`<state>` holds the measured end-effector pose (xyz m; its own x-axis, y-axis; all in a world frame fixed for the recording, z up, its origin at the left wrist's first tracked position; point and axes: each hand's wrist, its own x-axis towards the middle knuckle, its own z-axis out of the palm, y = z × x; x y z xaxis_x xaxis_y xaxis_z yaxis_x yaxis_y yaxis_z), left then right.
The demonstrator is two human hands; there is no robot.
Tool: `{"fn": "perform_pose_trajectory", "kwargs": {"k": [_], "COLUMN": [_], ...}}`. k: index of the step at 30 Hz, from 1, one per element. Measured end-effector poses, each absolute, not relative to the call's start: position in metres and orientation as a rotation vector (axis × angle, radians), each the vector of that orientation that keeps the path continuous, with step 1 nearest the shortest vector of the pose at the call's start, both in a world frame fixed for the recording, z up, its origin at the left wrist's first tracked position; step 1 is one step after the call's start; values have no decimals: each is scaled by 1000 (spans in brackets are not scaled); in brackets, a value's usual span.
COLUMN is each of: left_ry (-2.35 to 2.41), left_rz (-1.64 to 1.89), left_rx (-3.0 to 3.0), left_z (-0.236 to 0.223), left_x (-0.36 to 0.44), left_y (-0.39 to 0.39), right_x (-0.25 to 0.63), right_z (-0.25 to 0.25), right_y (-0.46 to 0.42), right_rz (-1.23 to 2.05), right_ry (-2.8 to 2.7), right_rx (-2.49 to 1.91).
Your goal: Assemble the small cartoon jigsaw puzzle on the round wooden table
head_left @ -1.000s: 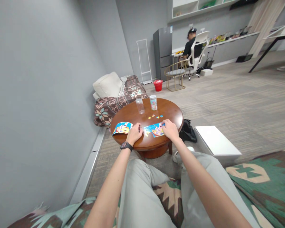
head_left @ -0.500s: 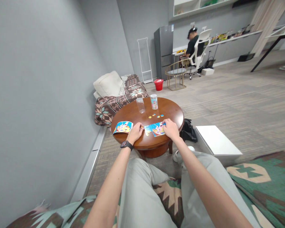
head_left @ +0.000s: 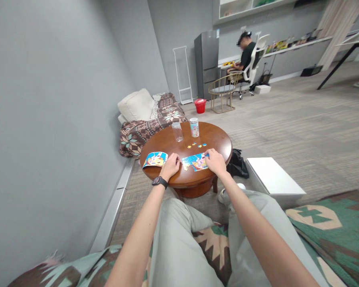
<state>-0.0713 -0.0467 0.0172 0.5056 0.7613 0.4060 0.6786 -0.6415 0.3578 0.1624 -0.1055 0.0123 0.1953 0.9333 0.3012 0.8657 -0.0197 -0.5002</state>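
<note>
A part-assembled colourful jigsaw puzzle [head_left: 194, 162] lies near the front edge of a round brown wooden table [head_left: 218, 139]. My left hand [head_left: 170, 167], with a black watch on the wrist, rests curled at the puzzle's left edge, fingers pinched together. My right hand [head_left: 215, 161] lies over the puzzle's right end, fingertips pressing on it. A picture card [head_left: 154, 159] sits to the left of my left hand. A few loose puzzle pieces [head_left: 196, 145] lie behind the puzzle.
A clear bottle [head_left: 177, 132] and a printed tin [head_left: 194, 127] stand at the table's back. A black bag [head_left: 237, 164] and a white box [head_left: 273, 178] sit on the floor to the right. A patterned sofa [head_left: 149, 125] lies behind; a person sits far off in a desk chair.
My right hand has slid slightly left along the puzzle. The view has shifted a little; my left hand stays in place.
</note>
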Motion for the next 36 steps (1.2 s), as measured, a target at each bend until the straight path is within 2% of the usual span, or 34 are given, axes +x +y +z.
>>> {"fn": "perform_pose_trajectory", "kwargs": {"k": [27,36], "left_ry": [1259,1335], "left_rz": [705,782], "left_rx": [2667,2559], "left_z": [16,12], "left_x": [-71,-71], "left_y": [-44,-42], "right_x": [163,162], "right_z": [11,13], "right_y": [-105,-106], "right_rz": [135,131], "right_ry": [-1675,-1686], "right_rx": [-1887,-1903]}}
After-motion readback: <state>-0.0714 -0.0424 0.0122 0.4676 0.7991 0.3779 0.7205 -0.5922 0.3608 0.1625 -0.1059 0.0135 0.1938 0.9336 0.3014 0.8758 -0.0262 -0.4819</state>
